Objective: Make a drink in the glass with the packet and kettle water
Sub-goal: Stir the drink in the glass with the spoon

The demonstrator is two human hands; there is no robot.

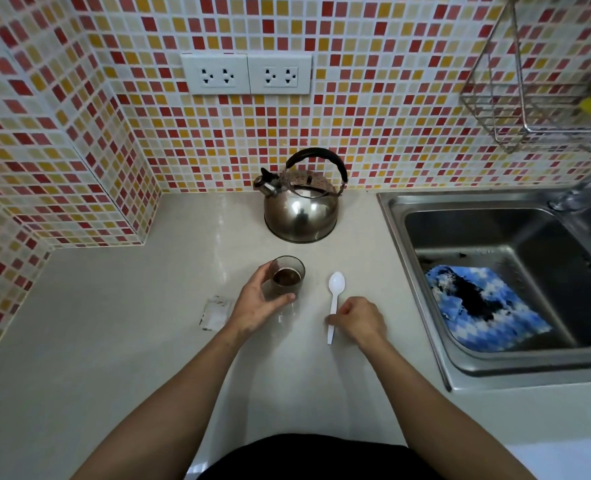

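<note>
Left hand grip: the left hand (pixel 256 306) is wrapped around the glass (pixel 286 276), thumb in front and fingers behind, and holds it upright on the counter.
Right hand grip: the right hand (pixel 358 318) is curled loosely beside the handle of the white plastic spoon (pixel 334 304); its fingertips are at the handle, but it is not possible to tell if they already pinch it or only touch it.
Glass: it stands on the counter, in front of the kettle and just to the left of the spoon. Inside there is something dark brown; whether it is dry powder or already liquid is not clear from this view.
Spoon: it lies flat on the counter (pixel 131 341), bowl pointing away from the person, handle toward the right hand.
Packet: a small pale packet (pixel 215 312) lies flat on the counter just left of the left wrist. It looks torn and flat, so it is probably empty.
Kettle: the steel kettle (pixel 301 206) stands near the tiled wall, well apart from both hands, its spout to the left.
Sink: at the right, with a blue and white cloth (pixel 484 303) inside.
Done, as judged: the packet seems already emptied into the glass.
Left, as judged: stirring with the spoon seems next; the water from the kettle is perhaps not yet poured.
</note>
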